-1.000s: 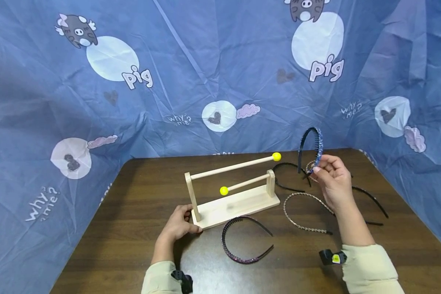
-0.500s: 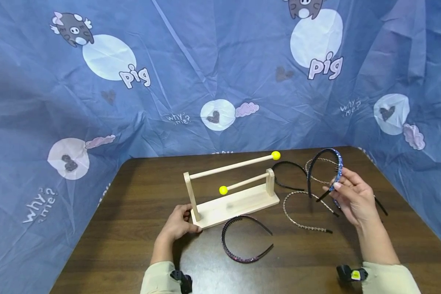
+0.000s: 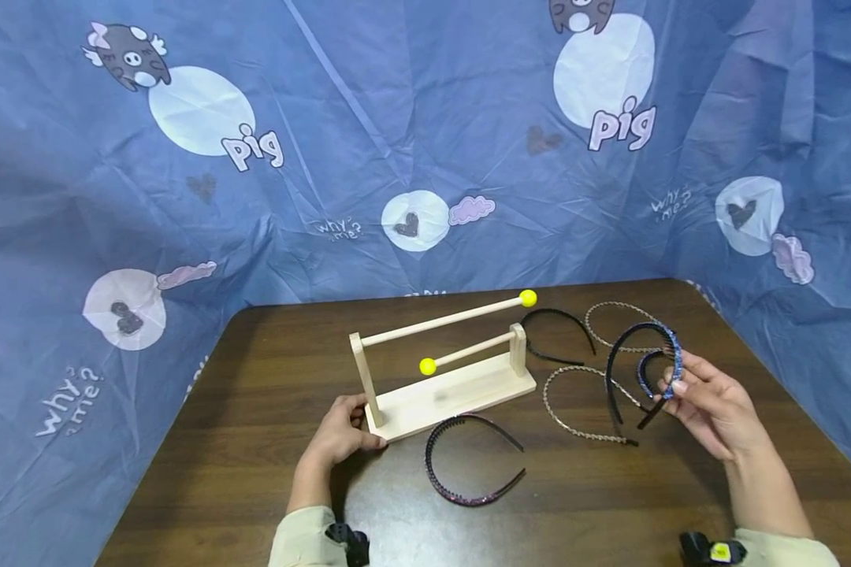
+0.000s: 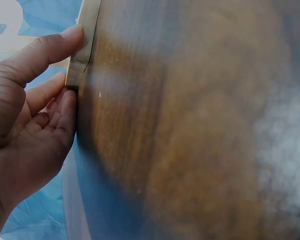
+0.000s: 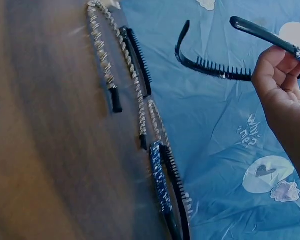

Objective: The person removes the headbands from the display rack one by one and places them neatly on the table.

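My left hand (image 3: 336,437) grips the near left corner of a pale wooden stand (image 3: 461,394), thumb and fingers on either side of its base in the left wrist view. Two rods with yellow end balls reach out from the stand's posts, nothing hanging on them. My right hand (image 3: 723,409) pinches a black toothed headband (image 5: 225,75) covered in blue glitter, its open ends pointing down in the head view. Behind that one, a second blue glitter headband (image 5: 160,175) lies on the table. A purple glitter headband (image 3: 434,472) lies in front of the stand.
Two braided gold headbands, a nearer one (image 3: 555,417) and a farther one (image 3: 599,305), lie on the right of the brown table (image 3: 255,472). A plain black headband (image 3: 583,327) lies beside the stand's right end. Blue printed cloth (image 3: 340,142) hangs behind.
My right hand has moved right and lower, toward the near side, carrying the blue glitter headband. My left hand stays on the stand's base.
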The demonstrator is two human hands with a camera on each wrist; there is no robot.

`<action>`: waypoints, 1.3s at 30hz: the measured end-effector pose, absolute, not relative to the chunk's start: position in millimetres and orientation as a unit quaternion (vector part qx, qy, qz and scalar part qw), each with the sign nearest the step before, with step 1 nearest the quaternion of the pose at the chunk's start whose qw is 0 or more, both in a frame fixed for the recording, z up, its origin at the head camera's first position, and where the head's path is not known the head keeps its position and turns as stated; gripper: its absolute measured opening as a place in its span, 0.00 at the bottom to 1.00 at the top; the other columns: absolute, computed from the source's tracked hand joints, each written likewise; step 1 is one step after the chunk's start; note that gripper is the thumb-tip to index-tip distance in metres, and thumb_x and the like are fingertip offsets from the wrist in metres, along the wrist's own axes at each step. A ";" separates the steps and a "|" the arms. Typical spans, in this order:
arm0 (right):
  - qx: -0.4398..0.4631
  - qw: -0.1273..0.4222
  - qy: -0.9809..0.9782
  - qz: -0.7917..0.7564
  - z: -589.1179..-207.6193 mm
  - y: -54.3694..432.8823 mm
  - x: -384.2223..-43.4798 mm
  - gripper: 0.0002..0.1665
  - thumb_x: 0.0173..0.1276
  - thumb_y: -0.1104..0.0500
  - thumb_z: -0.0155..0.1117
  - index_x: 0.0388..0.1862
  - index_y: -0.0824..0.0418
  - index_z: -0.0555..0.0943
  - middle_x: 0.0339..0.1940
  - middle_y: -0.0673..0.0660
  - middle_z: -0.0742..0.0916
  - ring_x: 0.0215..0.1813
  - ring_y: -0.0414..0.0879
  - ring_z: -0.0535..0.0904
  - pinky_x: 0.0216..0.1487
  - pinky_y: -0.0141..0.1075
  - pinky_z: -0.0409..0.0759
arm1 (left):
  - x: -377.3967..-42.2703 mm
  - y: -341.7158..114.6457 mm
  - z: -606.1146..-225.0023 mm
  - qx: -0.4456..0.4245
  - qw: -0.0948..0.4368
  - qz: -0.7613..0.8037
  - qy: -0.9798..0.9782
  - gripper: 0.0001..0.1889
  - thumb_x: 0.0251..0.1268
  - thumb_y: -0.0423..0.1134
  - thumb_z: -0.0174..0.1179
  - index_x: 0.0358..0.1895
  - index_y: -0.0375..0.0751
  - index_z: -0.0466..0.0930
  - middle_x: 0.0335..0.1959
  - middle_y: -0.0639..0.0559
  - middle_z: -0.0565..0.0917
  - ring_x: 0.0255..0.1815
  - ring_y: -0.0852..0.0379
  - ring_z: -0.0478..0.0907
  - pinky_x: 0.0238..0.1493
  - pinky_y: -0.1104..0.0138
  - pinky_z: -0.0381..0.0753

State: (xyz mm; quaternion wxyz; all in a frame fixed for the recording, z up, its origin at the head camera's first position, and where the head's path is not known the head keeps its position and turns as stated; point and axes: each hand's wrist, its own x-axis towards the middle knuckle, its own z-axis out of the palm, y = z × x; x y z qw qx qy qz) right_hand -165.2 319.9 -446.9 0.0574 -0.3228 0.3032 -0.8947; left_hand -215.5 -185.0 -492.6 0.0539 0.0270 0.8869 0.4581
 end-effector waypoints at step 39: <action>-0.312 0.242 0.676 -0.623 -458.7 375.4 -122.3 0.27 0.58 0.81 0.47 0.58 0.72 0.66 0.37 0.56 0.79 0.40 0.42 0.76 0.37 0.34 0.77 | -213.2 -183.9 -490.3 0.035 0.053 0.471 0.880 0.39 0.28 0.28 0.77 0.55 0.27 0.72 0.48 0.39 0.70 0.48 0.43 0.71 0.52 0.52 0.70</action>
